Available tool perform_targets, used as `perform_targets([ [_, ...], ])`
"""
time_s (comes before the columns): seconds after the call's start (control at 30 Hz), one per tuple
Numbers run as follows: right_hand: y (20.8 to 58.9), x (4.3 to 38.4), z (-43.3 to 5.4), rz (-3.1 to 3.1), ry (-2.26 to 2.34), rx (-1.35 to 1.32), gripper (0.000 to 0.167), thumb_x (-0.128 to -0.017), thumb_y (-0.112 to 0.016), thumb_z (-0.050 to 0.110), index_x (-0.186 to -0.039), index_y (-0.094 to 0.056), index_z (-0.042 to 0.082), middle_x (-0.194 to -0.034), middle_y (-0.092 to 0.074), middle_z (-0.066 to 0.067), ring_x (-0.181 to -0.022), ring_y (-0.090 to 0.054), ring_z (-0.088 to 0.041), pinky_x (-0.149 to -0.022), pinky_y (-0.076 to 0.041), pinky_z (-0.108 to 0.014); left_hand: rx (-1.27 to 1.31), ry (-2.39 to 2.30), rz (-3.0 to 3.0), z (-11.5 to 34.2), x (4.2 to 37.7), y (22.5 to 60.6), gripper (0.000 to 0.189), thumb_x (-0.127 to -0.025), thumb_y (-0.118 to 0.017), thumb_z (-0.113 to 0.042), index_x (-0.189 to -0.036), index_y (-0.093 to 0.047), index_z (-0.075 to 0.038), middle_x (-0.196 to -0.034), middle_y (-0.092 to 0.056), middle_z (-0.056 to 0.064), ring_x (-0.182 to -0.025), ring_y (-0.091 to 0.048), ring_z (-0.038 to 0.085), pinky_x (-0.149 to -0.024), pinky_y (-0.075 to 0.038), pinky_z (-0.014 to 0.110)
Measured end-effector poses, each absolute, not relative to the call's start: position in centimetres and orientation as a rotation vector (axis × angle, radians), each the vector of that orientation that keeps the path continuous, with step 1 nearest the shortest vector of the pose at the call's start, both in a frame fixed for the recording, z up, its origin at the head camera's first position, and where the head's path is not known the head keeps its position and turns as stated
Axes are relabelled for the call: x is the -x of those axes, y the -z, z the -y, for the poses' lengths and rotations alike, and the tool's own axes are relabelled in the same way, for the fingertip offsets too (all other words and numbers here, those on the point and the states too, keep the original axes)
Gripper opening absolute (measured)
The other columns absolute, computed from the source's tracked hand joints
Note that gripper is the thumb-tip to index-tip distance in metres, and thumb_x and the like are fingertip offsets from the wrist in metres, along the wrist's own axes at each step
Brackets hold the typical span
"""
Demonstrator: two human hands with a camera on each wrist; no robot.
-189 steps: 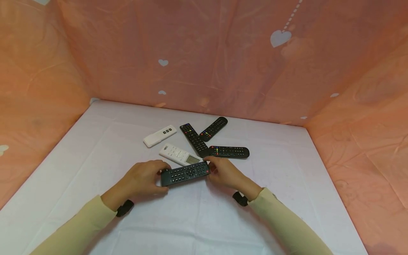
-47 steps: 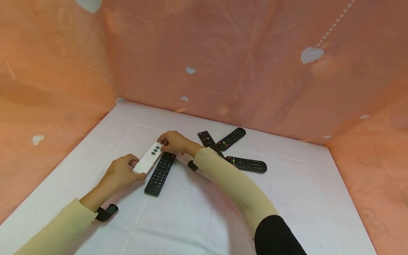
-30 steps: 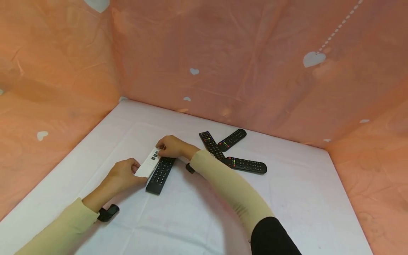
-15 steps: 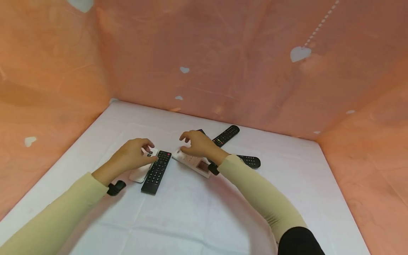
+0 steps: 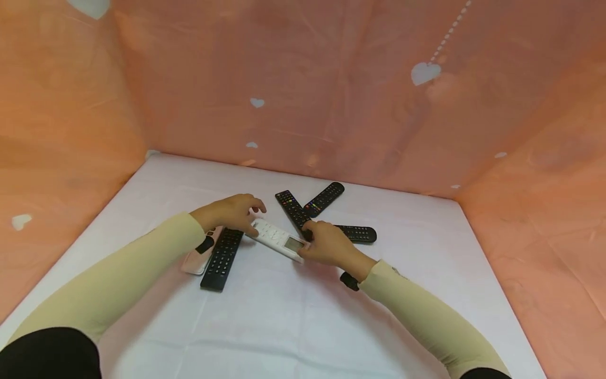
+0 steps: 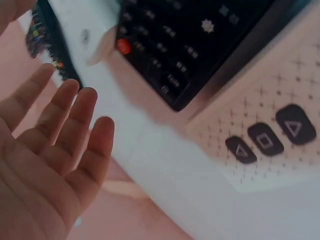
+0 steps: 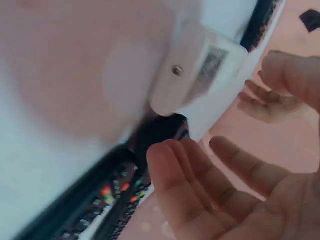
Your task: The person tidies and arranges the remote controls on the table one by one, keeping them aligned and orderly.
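Observation:
A white air-conditioner remote (image 5: pixel 272 237) with a small screen lies slanted on the table between both hands. My left hand (image 5: pixel 234 211) reaches over its far left end, fingers spread and relaxed; the left wrist view shows nothing in that hand's grasp. Beside the screen end is my right hand (image 5: pixel 329 245), its fingers parted and apart from the remote in the right wrist view. Left of these, a black remote (image 5: pixel 221 260) lies alongside a small pale remote (image 5: pixel 196 260) with three dark buttons (image 6: pixel 295 125), partly hidden under my left forearm.
A long black remote (image 5: pixel 290 206) lies behind my right hand. Another black remote (image 5: pixel 324 199) is at the back, and a third black one (image 5: pixel 362 234) lies to the right, partly covered by the hand. Orange cloth walls (image 5: pixel 331 105) enclose the white table (image 5: pixel 265 326).
Both hands have let go of the small pale remote, leaving it alongside the black one. They have moved right, to either end of the white air-conditioner remote. The head view has shifted slightly.

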State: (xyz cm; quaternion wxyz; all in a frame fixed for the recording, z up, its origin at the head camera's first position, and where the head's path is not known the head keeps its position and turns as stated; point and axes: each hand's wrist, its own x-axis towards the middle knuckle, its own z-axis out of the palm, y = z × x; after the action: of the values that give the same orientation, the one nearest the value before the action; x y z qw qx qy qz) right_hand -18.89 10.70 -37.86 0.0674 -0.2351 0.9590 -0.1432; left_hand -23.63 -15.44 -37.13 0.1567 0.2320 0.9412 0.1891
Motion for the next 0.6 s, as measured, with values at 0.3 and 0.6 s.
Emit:
perform_targets([
  [0.3, 39.2, 17.8, -10.8, -2.900, 0.463, 0.652, 0.063, -0.068, -0.081, 0.036, -0.120, -0.060, 0.007, -0.090, -0.067, -0.006, -0.077, -0.058, -0.018, -0.070, -0.051, -0.036, -0.700, -0.457, -2.614, 14.6, 24.2, 38.2, 0.068, -0.067, -0.086, -0.028, -0.128, -0.059, -0.016, -0.122, -0.058, 0.010, -0.107, -0.055, 0.023, -0.096, -0.045, 0.043],
  [0.6, 40.0, 17.7, -10.3, -2.931, 0.443, 0.729, 0.060, -0.066, -0.082, 0.034, -0.116, -0.060, 0.009, -0.092, -0.069, -0.006, -0.077, -0.061, -0.018, -0.070, -0.051, -0.035, -0.715, -0.365, -2.636, 13.9, 24.3, 38.5, 0.062, -0.067, -0.084, -0.024, -0.124, -0.062, -0.016, -0.117, -0.059, 0.008, -0.100, -0.054, 0.020, -0.091, -0.047, 0.039],
])
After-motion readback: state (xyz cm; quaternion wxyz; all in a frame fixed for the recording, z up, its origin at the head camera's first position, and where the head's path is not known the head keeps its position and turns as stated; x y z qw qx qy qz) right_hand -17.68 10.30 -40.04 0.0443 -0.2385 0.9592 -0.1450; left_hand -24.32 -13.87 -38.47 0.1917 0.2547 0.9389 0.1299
